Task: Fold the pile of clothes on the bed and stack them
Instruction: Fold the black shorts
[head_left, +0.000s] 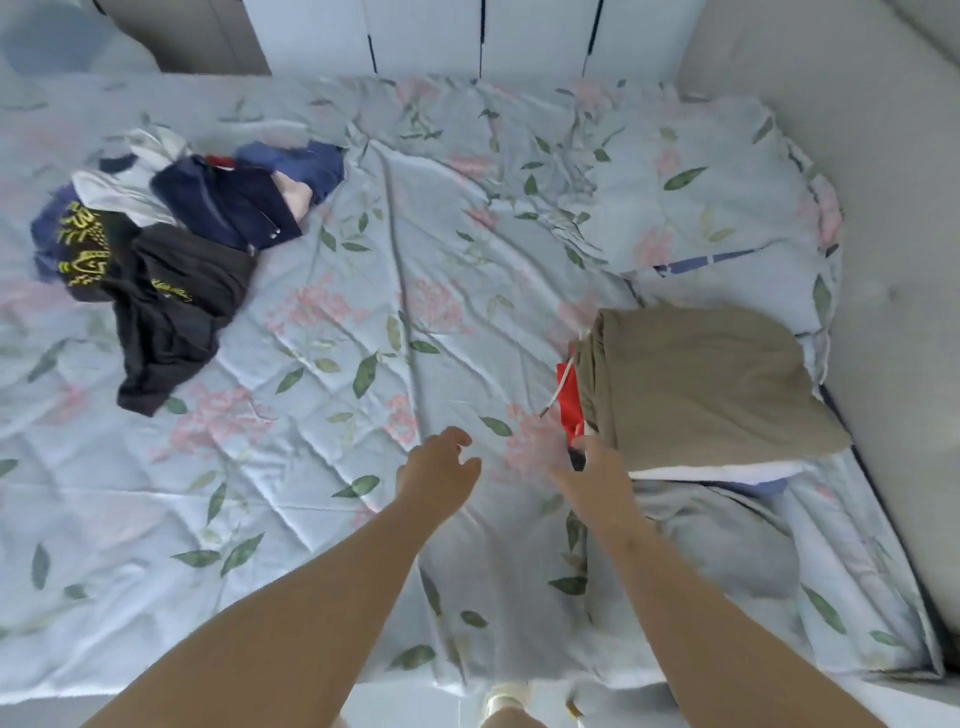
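Left hand (439, 467) loosely curled above the floral quilt (363, 322), gripping nothing. Right hand (597, 480) just beside it, fingers relaxed and pointed at the near corner of the folded stack (717, 470); hard to tell whether touching cloth or only close to it.

Just beyond the right hand and to its right: olive garment (696, 379) on top, red garment (569, 400) with a white drawstring showing beneath, white and blue layers lower down.

Well away to the left of the left hand: unfolded pile (171, 234), made up of a black top with yellow print (88, 254), a navy garment (223, 208) and pale pieces behind.

Judged partway through: several pieces folded and stacked, a heap of similar size left to fold. Probably next: over to the pile for another piece.
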